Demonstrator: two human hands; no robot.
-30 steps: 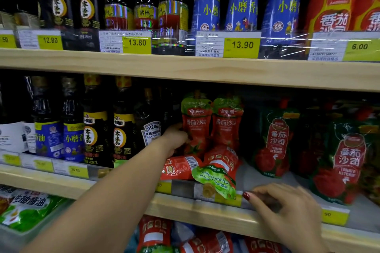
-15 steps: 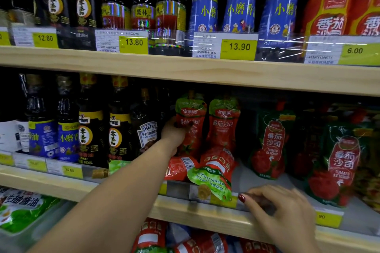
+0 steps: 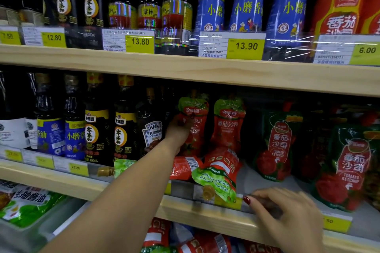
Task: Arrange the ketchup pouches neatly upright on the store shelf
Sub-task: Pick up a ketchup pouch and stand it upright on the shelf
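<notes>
Just right of the Heinz bottle [image 3: 153,130], the left hand [image 3: 178,130] grips an upright ketchup pouch [image 3: 197,138]; below-right, the right hand [image 3: 287,214] rests relaxed on the shelf edge [image 3: 205,218].

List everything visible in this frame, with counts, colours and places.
upright ketchup pouches: two, red with green tops, middle shelf centre
fallen ketchup pouches: two, red and green, lying before them
dark green ketchup pouches: at least two, middle shelf right
Heinz black pepper sauce bottle: one, dark, left of the pouches
sesame oil bottles: three, blue labels, top shelf
price tags: several, yellow, shelf edges
left hand: grips left upright pouch
right hand: rests on middle shelf edge
</notes>
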